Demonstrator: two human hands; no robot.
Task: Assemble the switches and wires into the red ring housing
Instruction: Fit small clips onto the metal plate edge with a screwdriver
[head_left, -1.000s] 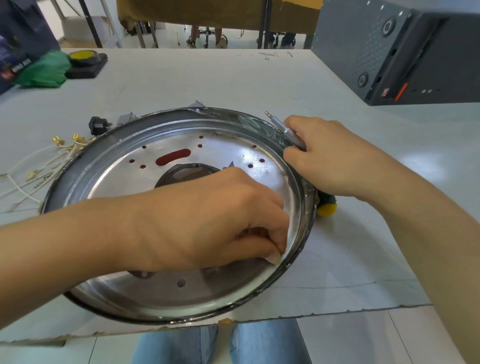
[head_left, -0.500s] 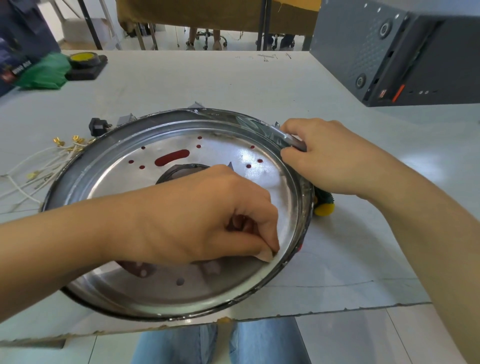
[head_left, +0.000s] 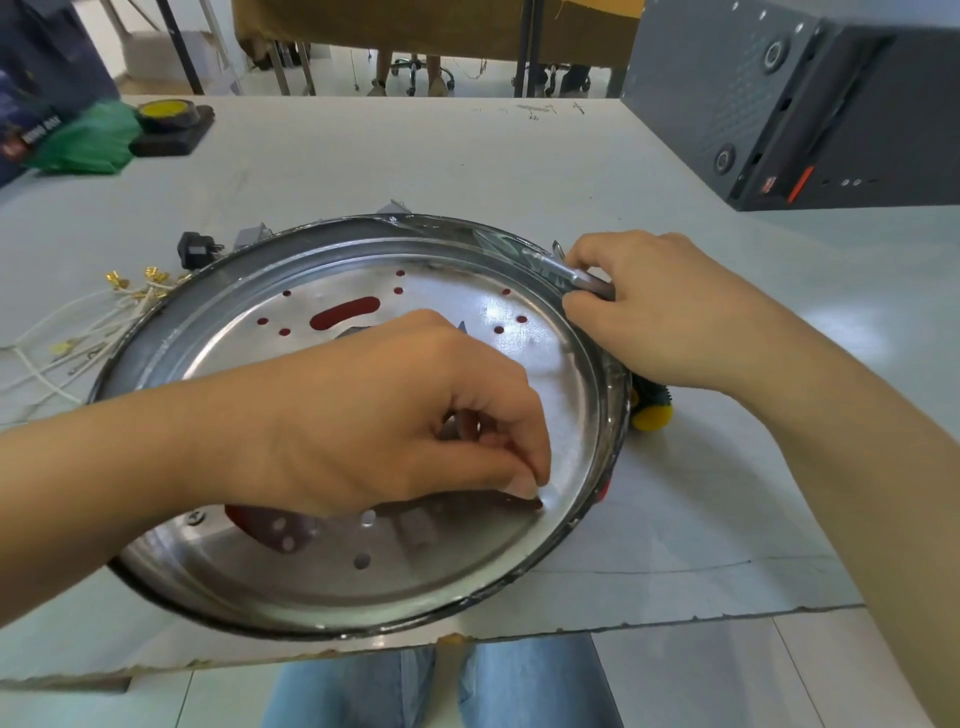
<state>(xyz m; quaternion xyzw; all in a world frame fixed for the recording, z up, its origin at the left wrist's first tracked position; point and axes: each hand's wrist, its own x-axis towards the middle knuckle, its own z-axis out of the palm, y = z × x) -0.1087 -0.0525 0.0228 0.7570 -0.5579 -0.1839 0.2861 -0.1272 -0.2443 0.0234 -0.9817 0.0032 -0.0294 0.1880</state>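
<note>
Bright sheet metal fills the middle: a round pan-like plate (head_left: 332, 571) lies flat on the grey table (head_left: 467, 156), and the red ring housing (head_left: 602, 488) shows only as slivers of red through the plate's holes and slot and at its right rim, so the plate seems to sit over the housing. The left hand (head_left: 395, 421) reaches across the plate, thumb and fingertips pinched together at the plate's right inner wall; what they nip is too small to tell, though it looks like a fastener or tab being seated there. The right hand (head_left: 660, 312) is closed around a screwdriver (head_left: 582, 275) at the plate's far-right rim, its yellow butt (head_left: 652, 413) poking out just beside the rim below the wrist; likely the hand both steadies the plate and keeps the tool ready. The wires (head_left: 88, 332) with brass terminals lie loose on the table left of the plate, near a small black switch part (head_left: 195, 249), so wiring appears not yet done. The plate's near rim hangs close to the table's torn front edge, leaving little room towards the person; beyond and to the right of the plate the table is open up to the grey box (head_left: 779, 104)
</note>
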